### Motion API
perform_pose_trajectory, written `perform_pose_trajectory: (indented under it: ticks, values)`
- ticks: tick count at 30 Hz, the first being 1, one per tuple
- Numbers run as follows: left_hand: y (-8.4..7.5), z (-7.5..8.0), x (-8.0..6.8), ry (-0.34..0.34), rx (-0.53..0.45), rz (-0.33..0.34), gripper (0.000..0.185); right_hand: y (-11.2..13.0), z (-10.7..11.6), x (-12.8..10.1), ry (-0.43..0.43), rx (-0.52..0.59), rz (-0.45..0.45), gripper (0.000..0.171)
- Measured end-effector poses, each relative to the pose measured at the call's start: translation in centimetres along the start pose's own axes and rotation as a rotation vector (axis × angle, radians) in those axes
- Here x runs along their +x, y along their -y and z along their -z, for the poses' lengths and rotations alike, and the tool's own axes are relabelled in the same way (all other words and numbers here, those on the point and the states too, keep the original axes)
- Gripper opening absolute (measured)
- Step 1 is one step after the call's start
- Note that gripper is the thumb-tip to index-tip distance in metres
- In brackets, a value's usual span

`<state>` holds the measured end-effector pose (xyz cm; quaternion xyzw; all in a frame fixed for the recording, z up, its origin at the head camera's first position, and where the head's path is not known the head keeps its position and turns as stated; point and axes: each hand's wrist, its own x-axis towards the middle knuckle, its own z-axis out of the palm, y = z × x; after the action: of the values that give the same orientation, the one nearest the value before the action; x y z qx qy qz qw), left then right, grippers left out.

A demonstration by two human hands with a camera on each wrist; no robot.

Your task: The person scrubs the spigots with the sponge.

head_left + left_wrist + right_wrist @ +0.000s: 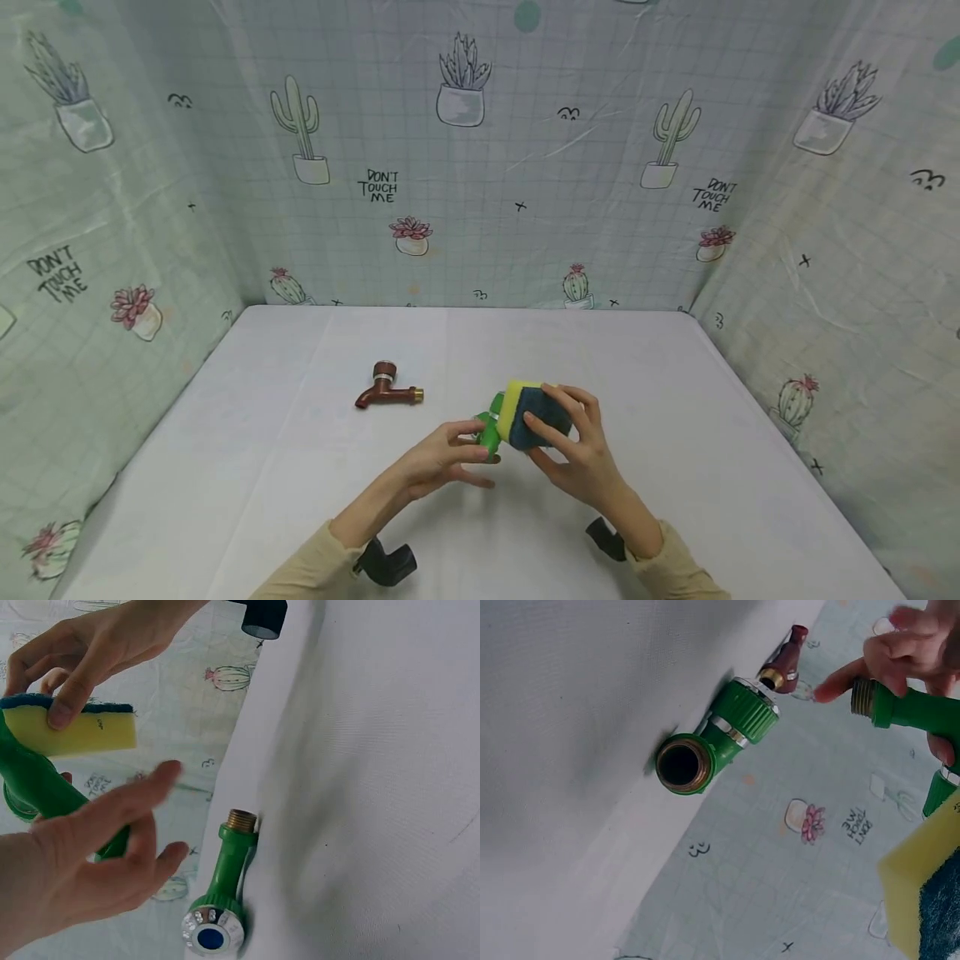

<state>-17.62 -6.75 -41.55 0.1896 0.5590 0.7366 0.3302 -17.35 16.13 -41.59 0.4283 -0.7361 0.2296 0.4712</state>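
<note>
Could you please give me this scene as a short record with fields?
left hand: holds a green tap
right hand: holds a sponge, yellow side against the held tap
second green tap: lies on the table
brown tap: lies on the table, left of the hands
backdrop: cactus-print cloth

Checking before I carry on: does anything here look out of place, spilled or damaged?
Nothing stands out. The left hand holds a green tap, the right hand presses a sponge to it; a brown tap lies on the table.
</note>
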Motion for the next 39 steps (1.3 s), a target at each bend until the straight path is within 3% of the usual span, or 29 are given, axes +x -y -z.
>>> perform_pose_trajectory:
  ticks: [10, 18, 23, 30, 39]
  values:
    - [-0.8, 1.1, 0.4, 0.199, 0.067, -0.019, 0.050, -0.1, -0.3, 0.4, 0.020, -0.022, 0.018, 0.031]
    - [-1.2, 1.2, 0.0, 0.254, -0.078, 0.001, 0.053, -0.1, -0.4, 0.5, 0.056, -0.016, 0.018, 0.033]
    - [-1.1, 1.1, 0.0, 0.238, -0.111, 0.006, 0.056, -0.2, -0.4, 0.5, 0.064, -0.013, 0.020, 0.033]
    - [-0.5, 0.9, 0.2, 0.153, -0.001, -0.005, 0.048, -0.4, -0.4, 0.1, 0.080, -0.026, 0.032, 0.032]
    - [-0.3, 1.7, -0.2, 0.195, 0.049, -0.066, 0.043, -0.7, -0.2, -0.7, 0.103, 0.010, 0.027, 0.032]
